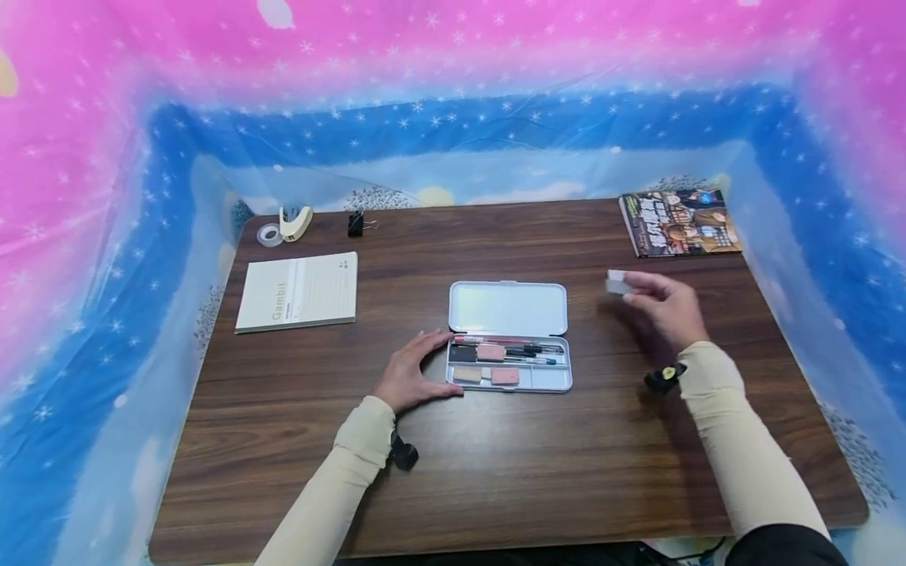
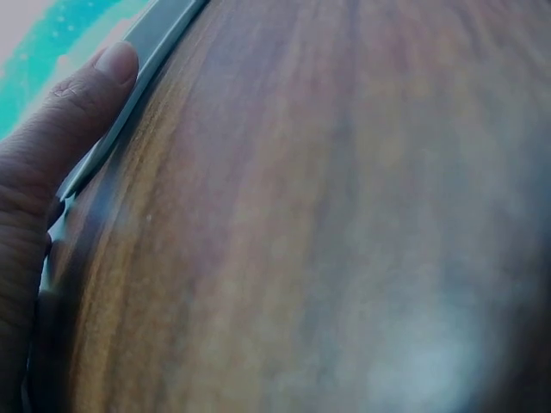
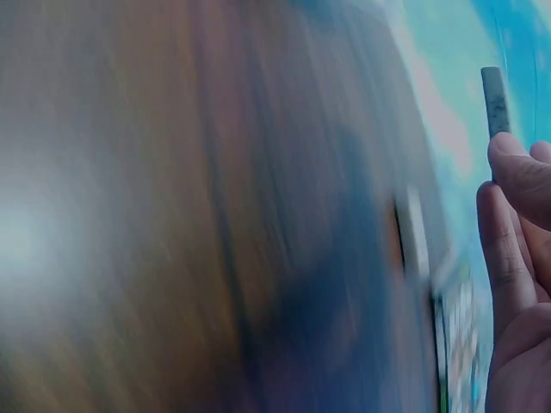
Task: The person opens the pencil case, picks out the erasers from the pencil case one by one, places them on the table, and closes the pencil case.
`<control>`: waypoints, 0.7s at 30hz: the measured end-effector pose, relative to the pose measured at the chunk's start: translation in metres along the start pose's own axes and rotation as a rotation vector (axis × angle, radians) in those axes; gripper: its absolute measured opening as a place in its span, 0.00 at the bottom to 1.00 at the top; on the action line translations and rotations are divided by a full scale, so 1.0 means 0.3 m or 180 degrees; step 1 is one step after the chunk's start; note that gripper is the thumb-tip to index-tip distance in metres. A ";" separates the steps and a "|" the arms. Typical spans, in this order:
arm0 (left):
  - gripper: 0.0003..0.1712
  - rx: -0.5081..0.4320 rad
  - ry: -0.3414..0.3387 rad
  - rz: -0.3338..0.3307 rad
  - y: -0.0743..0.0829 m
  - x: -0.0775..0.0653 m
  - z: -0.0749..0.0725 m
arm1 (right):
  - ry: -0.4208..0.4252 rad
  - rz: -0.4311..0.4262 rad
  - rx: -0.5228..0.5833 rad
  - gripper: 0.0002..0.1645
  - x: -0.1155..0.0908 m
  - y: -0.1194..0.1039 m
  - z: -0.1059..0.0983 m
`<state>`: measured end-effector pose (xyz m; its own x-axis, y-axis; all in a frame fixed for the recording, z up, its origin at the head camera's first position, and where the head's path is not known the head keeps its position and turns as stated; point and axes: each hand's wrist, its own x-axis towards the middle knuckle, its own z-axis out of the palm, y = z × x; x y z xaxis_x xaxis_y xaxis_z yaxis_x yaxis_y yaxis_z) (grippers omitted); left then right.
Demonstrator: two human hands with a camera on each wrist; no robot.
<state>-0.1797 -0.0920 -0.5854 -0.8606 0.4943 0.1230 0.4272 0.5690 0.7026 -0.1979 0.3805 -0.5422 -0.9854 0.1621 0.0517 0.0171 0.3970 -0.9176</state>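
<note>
An open white pencil case (image 1: 545, 380) lies on the table with its lid folded back. Inside are several pens, pink erasers (image 1: 505, 376) and a beige block (image 1: 467, 374). My left hand (image 1: 409, 369) holds the case by its left end, index finger at the hinge corner and thumb along the near edge. In the left wrist view the thumb (image 2: 95, 95) lies against the case's side. To the right of the case, my right hand (image 1: 668, 306) pinches a small grey-white eraser (image 3: 493, 95) between thumb and fingers. Dark smudges mark the eraser's face.
A notebook (image 1: 297, 291) lies at the left. Behind it are a tape roll (image 1: 269, 235), a cream stapler (image 1: 295, 224) and a black binder clip (image 1: 355, 224). A magazine (image 1: 681, 223) sits at the back right. Patterned cloth (image 1: 460, 126) walls the table's back and sides.
</note>
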 end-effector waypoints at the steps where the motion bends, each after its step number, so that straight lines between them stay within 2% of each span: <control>1: 0.56 0.0010 -0.0003 0.0002 -0.001 0.000 0.000 | 0.0083 0.0067 -0.0141 0.23 0.019 0.018 -0.033; 6: 0.56 0.0007 -0.0010 0.0012 -0.002 -0.001 0.000 | 0.0213 0.0341 -0.0738 0.24 0.098 0.096 -0.151; 12: 0.56 -0.0010 -0.0017 0.0065 -0.004 -0.007 0.003 | 0.0175 0.0330 -0.1205 0.22 0.137 0.155 -0.190; 21: 0.56 -0.0030 0.0015 0.0079 -0.008 -0.008 -0.003 | 0.0083 0.0266 -0.1211 0.21 0.157 0.192 -0.175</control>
<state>-0.1790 -0.0951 -0.5868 -0.8510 0.5051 0.1437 0.4459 0.5504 0.7058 -0.2345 0.4583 -0.5720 -0.9734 0.2290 -0.0026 0.1636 0.6873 -0.7077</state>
